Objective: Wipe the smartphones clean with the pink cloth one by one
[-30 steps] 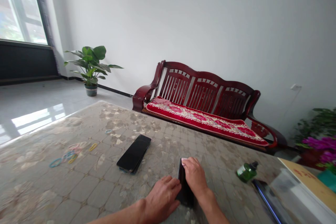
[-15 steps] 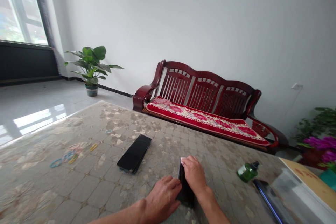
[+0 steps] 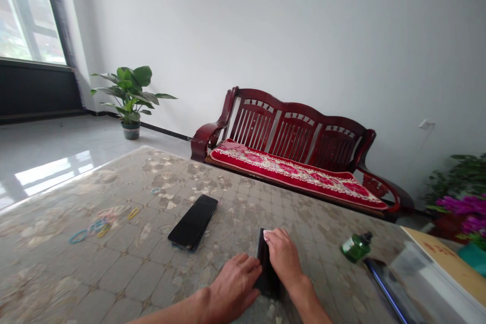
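Note:
A dark, flat phone-like slab [image 3: 268,278] stands tilted on its edge on the table, partly covered by both hands. My left hand [image 3: 236,283] grips its near left side, fingers closed and thumb low. Against its upper part presses my right hand [image 3: 283,255], fingers curled. A small white scrap [image 3: 266,234] shows at those fingertips; its kind is too small to tell. To the left lies a black phone [image 3: 193,221], screen up, with another thin dark edge visible beneath it.
Colourful hair ties [image 3: 96,225] lie at the left of the patterned tablecloth [image 3: 132,278]. On the right are a green bottle [image 3: 356,247], a dark object with a blue edge [image 3: 385,283] and a clear box with a tan top [image 3: 444,258]. Behind the table stands a wooden bench [image 3: 292,131].
The view has shifted very slightly. Both hands keep nearly the same hold on the dark slab, and the right hand with the white scrap has moved slightly downward.

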`<action>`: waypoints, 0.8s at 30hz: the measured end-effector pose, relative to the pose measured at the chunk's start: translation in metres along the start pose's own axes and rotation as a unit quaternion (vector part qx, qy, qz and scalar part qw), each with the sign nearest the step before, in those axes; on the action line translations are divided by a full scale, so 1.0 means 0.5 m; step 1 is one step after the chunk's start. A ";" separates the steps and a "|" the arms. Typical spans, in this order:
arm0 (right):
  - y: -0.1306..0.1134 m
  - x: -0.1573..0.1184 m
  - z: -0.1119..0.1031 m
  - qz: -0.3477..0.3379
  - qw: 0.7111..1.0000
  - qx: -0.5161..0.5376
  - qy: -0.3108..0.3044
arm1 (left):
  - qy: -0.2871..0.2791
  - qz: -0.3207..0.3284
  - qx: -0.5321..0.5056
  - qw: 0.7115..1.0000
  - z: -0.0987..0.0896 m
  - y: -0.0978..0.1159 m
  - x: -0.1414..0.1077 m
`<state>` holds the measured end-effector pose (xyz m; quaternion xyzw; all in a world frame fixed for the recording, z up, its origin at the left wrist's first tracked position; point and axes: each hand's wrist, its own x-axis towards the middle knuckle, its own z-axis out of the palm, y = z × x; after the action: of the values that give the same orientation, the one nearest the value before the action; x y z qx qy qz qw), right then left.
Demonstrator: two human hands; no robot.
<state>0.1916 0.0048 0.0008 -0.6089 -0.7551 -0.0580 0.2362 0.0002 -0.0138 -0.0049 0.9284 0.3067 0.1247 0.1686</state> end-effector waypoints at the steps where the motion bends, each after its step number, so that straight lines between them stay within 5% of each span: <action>1: 0.001 0.002 0.001 0.005 1.000 -0.003 0.001 | 0.001 0.002 -0.002 1.000 0.000 0.000 0.000; 9: -0.017 -0.064 -0.009 -0.026 0.999 0.017 -0.019 | 0.016 0.004 -0.004 1.000 0.011 -0.006 0.003; 18: 0.030 -0.017 -0.005 0.018 1.000 0.002 0.004 | 0.012 0.007 -0.008 1.000 0.004 -0.003 -0.002; 24: 0.013 -0.063 -0.015 0.009 1.000 0.009 -0.023 | 0.014 0.010 -0.007 1.000 0.004 -0.004 -0.001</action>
<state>0.2044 -0.0245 -0.0071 -0.6145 -0.7555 -0.0353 0.2245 -0.0003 -0.0132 -0.0075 0.9284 0.2991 0.1409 0.1694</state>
